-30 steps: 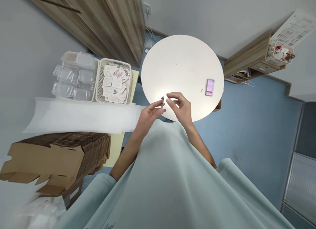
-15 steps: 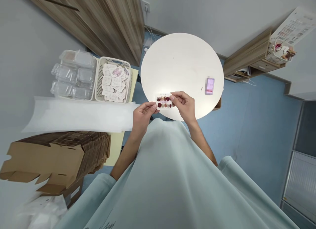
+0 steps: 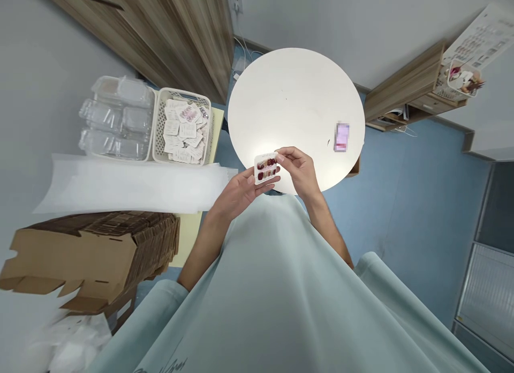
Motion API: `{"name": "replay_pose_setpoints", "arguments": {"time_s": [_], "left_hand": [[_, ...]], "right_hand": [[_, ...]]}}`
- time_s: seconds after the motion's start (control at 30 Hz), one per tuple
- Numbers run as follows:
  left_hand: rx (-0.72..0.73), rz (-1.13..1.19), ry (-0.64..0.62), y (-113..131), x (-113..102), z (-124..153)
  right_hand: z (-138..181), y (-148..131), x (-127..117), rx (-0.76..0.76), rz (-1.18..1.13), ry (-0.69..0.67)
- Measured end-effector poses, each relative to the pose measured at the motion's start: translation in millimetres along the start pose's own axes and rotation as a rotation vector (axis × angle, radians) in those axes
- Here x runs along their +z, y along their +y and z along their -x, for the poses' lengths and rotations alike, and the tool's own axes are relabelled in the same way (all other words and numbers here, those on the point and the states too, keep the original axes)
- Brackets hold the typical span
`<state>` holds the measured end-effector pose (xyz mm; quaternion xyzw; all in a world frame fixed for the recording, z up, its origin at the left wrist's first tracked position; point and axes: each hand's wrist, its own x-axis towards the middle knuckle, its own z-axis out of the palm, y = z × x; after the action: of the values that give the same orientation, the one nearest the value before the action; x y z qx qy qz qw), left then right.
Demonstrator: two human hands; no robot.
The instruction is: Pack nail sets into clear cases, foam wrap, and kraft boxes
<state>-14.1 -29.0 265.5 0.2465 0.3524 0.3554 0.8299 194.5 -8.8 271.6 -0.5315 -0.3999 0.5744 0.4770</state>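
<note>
Between my hands is a small white card of press-on nails, with two rows of dark red and pale, shiny nails. It is tilted above the near edge of the round white table. My left hand supports it from the left and below, thumb at the card's left edge and fingers stretched out underneath. My right hand pinches its upper right corner between thumb and fingers.
A phone with a blurred screen lies on the table's right side. To the left are a basket of white cards, a bin of clear plastic boxes, white sheets and stacked flattened cardboard boxes.
My left hand has shifted from pinching the card's left edge to lying under it with its fingers extended. The card has tilted, while my right hand keeps its corner grip.
</note>
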Motion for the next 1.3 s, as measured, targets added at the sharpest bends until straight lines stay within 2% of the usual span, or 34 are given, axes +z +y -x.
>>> {"name": "replay_pose_setpoints", "arguments": {"time_s": [0.17,0.33,0.57,0.73,0.97,1.2,1.3], "left_hand": [[0.020,-0.013,-0.005,-2.8,4.0,-0.7],[0.075,-0.134,0.119,-4.5,3.7,-3.0],[0.182,-0.343,0.329,-9.8,1.8,-6.5],[0.221,-0.393,0.366,-11.7,2.1,-5.8],[0.269,-0.345,0.475,-9.9,2.4,-4.5],[0.264,-0.330,0.461,-11.3,-1.0,-8.8],[0.241,-0.326,0.439,-11.2,-0.6,-10.4]], "right_hand": [[1.9,0.4,2.6,0.012,0.003,-0.010],[6.4,-5.4,4.3,-0.026,0.090,0.061],[13.2,-13.1,15.7,-0.058,0.190,0.042],[11.0,-9.6,18.4,-0.052,0.197,0.088],[3.0,-2.4,3.7,-0.035,0.123,0.121],[-2.6,1.3,-2.9,-0.006,0.146,0.118],[-1.7,-1.3,-4.7,-0.041,0.196,0.117]]}}
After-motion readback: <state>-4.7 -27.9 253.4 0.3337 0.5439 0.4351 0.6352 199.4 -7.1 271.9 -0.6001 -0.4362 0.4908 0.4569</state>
